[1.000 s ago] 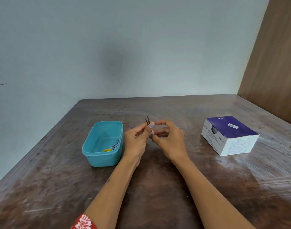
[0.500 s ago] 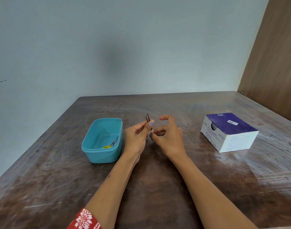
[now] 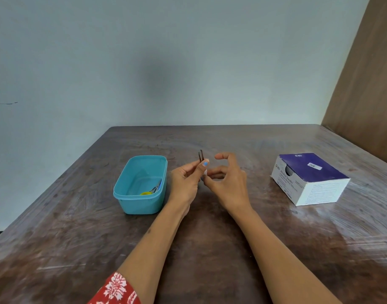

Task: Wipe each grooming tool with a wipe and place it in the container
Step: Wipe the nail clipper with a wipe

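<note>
— Beside the teal container (image 3: 142, 185), on its right, what are you counting?

— Two hands, one pair of tweezers (image 3: 201, 155), one box of alcohol swabs (image 3: 309, 178), one container. Something is lying in the container too: a yellow bit and some thin metal parts, but I cannot tell how many tools that is.

— Who is holding the tweezers?

— Her left hand (image 3: 187, 183) is pinching them low down, thumb against fingertips, just right of the container and above the table (image 3: 210, 249). They are standing nearly upright, long axis tilting slightly back, the two tips pointing up and a little apart.

— And the other hand?

— Her right hand (image 3: 226, 185) is hovering just beside the left, fingers curling loosely. A small white scrap is showing between the hands; I cannot tell whether the right hand is gripping it.

— Is there room to move?

— Plenty. The container is sitting well in from the table's left edge, open top facing up, and the box is lying well to the right of it, nearer the wooden panel (image 3: 368, 84). Bare tabletop is stretching behind the container to the wall (image 3: 166, 62) and in front of it toward her.
</note>
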`<state>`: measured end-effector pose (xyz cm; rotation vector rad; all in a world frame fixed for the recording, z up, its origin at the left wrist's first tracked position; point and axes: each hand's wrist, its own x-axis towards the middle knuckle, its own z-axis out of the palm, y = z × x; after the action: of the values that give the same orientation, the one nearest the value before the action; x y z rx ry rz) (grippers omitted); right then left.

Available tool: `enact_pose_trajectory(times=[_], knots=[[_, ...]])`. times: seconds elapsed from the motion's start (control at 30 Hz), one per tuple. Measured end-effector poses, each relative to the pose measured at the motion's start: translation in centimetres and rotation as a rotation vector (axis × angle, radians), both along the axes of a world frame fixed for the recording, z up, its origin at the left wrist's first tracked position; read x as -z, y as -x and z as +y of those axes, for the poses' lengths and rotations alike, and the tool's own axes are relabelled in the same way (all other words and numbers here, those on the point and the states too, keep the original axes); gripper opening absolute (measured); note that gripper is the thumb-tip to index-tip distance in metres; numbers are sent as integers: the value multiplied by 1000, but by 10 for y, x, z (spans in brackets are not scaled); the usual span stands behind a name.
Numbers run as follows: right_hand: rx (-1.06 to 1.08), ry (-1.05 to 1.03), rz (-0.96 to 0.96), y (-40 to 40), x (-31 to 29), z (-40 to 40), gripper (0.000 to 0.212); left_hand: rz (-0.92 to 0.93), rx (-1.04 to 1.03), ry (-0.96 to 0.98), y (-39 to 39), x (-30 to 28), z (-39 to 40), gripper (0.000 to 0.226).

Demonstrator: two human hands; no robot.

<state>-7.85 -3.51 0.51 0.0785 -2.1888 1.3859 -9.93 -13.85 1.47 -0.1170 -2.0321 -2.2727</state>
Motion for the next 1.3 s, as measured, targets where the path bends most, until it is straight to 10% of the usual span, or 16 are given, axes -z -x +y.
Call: enact_pose_trajectory(times=[0.57, 0.8, 1.3], knots=[[40, 6, -120, 2, 3, 6, 41, 62, -52, 37, 3, 1, -3, 25], [-49, 753, -132, 9, -4, 16, 36, 120, 0, 123, -1, 5, -3, 17], [-244, 744, -169, 6, -10, 16, 29, 138, 40, 267, -3, 4, -6, 13]])
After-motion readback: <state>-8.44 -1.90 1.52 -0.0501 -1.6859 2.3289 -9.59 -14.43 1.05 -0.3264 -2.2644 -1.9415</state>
